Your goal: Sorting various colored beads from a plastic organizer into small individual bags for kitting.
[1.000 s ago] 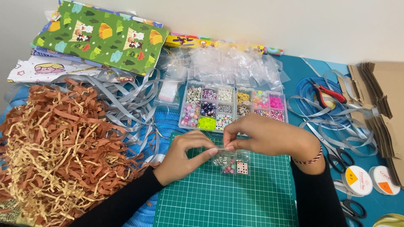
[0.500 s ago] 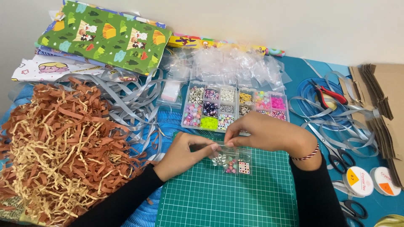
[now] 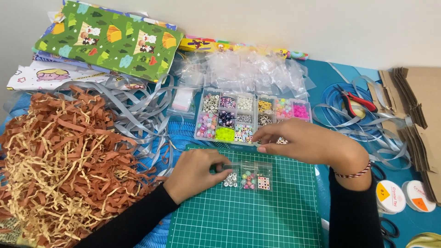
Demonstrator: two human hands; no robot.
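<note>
A small clear zip bag [image 3: 248,176] with white, pastel and cube beads in it lies flat on the green cutting mat [image 3: 275,216]. My left hand [image 3: 197,172] pinches the bag's upper left corner and holds it against the mat. My right hand [image 3: 303,143] is off the bag and hovers just beyond it, its fingers loosely apart and pointing left, over the front edge of the clear bead organizer box [image 3: 252,117]. The box's compartments hold several kinds of coloured beads. I see nothing in the right hand.
A heap of brown and tan shredded paper [image 3: 59,156] fills the left. Grey ribbon [image 3: 138,110], folded wrapping paper [image 3: 110,39] and empty clear bags [image 3: 243,69] lie behind. Red pliers [image 3: 360,102], cord spools [image 3: 391,196], scissors [image 3: 390,227] and folded cardboard [image 3: 418,115] sit to the right.
Both hands had been pinching the bag's top edge just above the mat. The bag now lies flat, and the right hand has let go and moved up toward the bead box.
</note>
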